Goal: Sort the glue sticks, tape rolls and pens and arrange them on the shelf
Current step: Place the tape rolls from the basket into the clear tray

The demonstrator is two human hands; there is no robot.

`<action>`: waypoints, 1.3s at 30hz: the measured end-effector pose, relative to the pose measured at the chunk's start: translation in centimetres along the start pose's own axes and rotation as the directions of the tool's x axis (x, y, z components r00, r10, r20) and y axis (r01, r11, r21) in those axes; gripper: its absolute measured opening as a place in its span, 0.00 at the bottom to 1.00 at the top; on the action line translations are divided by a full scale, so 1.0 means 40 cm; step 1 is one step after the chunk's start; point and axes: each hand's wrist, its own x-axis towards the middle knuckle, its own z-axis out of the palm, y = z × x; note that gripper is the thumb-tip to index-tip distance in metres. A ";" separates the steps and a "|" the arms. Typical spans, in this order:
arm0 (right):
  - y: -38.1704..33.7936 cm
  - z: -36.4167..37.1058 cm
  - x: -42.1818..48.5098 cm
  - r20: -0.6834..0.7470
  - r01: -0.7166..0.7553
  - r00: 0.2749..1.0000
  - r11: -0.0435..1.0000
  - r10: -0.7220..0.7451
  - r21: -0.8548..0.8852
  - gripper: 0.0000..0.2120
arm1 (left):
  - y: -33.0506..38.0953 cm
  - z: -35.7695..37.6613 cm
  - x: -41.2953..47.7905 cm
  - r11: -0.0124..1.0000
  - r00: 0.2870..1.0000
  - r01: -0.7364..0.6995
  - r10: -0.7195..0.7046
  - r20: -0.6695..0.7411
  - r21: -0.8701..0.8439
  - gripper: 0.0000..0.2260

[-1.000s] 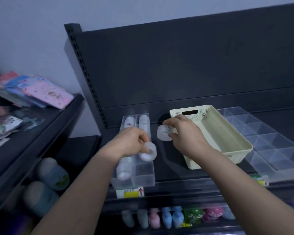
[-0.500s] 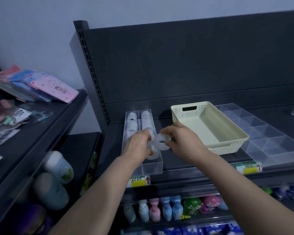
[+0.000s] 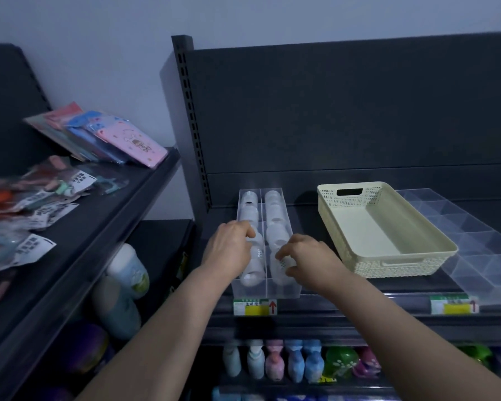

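Running front-to-back in the clear plastic tray (image 3: 268, 291), white tape rolls (image 3: 274, 211) lie beneath both hands: left hand (image 3: 229, 250) curled on one, right hand (image 3: 310, 259) pinching another.

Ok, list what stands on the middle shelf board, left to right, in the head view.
tape tray → basket → divider tray
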 end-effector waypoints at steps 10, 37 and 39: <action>-0.013 -0.002 0.013 0.022 -0.188 0.982 0.961 0.187 0.201 0.22 | -0.007 0.034 -0.001 0.984 0.953 0.158 -0.175 0.247 0.087 0.16; 0.378 -0.115 -0.120 -0.180 -0.491 0.864 0.866 0.470 -0.095 0.23 | 0.386 0.184 0.132 0.991 0.930 -0.060 0.099 0.353 -0.119 0.20; 0.436 -0.119 -0.116 -0.135 -0.519 0.853 0.848 0.505 -0.109 0.25 | 0.407 0.219 0.152 0.985 0.925 0.028 0.039 0.378 -0.170 0.24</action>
